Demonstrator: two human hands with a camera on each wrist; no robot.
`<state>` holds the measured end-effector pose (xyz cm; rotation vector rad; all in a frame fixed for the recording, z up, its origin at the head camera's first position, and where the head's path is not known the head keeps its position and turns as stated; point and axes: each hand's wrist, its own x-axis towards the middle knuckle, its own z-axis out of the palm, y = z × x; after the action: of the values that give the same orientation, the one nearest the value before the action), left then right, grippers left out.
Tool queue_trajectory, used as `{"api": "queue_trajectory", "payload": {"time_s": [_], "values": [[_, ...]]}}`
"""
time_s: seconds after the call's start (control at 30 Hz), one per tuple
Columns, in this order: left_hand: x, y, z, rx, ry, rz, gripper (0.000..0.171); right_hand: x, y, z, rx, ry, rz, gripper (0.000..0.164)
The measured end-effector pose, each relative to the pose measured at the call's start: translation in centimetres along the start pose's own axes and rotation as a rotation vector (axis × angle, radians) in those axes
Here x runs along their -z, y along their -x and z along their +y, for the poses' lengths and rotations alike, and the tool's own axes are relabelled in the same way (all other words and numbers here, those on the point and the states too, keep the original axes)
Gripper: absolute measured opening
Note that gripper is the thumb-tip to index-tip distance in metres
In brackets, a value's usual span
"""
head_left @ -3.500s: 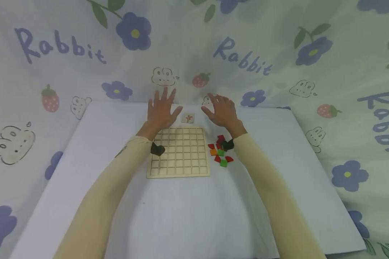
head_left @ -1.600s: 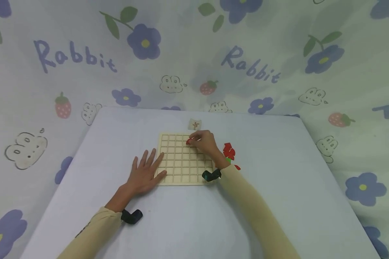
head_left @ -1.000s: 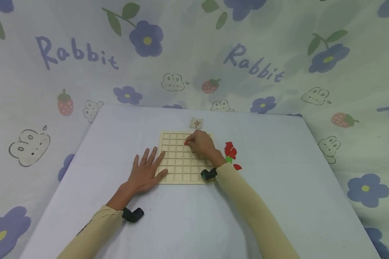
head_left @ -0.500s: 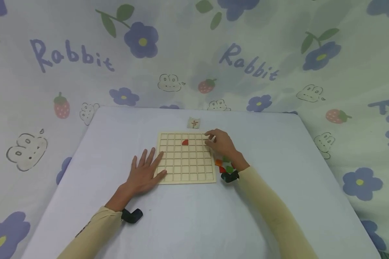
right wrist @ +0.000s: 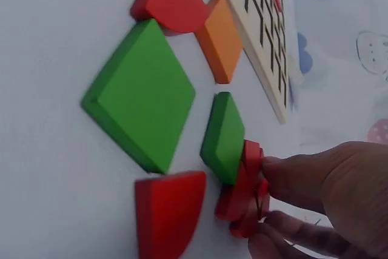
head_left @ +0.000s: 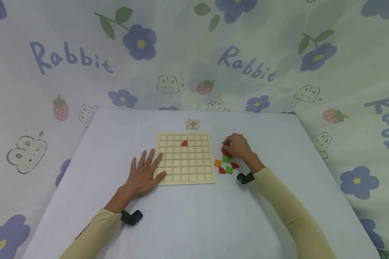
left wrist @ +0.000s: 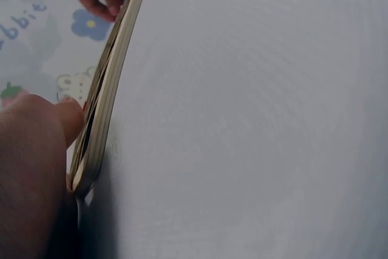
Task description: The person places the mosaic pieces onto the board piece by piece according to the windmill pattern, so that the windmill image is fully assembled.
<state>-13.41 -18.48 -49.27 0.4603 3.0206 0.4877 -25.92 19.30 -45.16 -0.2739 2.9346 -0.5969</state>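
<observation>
My left hand lies with fingers spread, its thumb and index fingertip on the left edge of a wooden grid board. One red quarter-circle tile sits in a cell near the board's top. Right of the board, my right hand pinches at a cluster of red tiles. In the right wrist view the thumb touches a red tile in that cluster, with the other fingers curled below; the index finger is partly hidden. The left wrist view shows the board's edge beside my left thumb.
By the cluster lie an orange tile, two green square tiles and loose red quarter-circle tiles. A small card with a red pattern lies behind the board. A printed cloth hangs at the table's back edge.
My right hand set a red quarter-circle tile in the board's grid, let go, and moved right to the red tiles. My left hand came back to the board's left edge and stays there.
</observation>
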Motion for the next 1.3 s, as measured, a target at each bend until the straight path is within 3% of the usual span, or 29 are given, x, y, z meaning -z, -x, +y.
{"api": "queue_trajectory", "payload": {"time_s": [0.23, 0.53, 0.8, 0.9, 1.1, 1.3], "values": [[-0.1, 0.0, 0.0, 0.003, 0.002, 0.003, 0.077, -0.3, -0.9, -0.2, -0.045, -0.092, 0.05, 0.018], [-0.4, 0.2, -0.1, -0.024, 0.015, 0.035, 0.077, -0.2, -1.1, -0.3, -0.148, -0.183, -0.064, 0.027], [0.0, 0.1, 0.0, -0.011, 0.012, 0.022, 0.076, -0.6, -1.7, -0.7, -0.193, -0.257, -0.087, 0.021], [0.0, 0.1, 0.2, -0.008, 0.014, 0.011, 0.076, -0.9, -1.7, -0.6, -0.168, -0.335, -0.087, 0.017], [-0.2, 0.0, 0.1, -0.007, 0.01, 0.009, 0.076, -1.6, -1.8, -2.0, -0.058, -0.643, -0.067, 0.018], [-0.5, -0.2, -0.1, -0.006, -0.001, 0.02, 0.076, -3.1, -2.1, -5.8, 0.087, -0.692, -0.093, 0.012]]}}
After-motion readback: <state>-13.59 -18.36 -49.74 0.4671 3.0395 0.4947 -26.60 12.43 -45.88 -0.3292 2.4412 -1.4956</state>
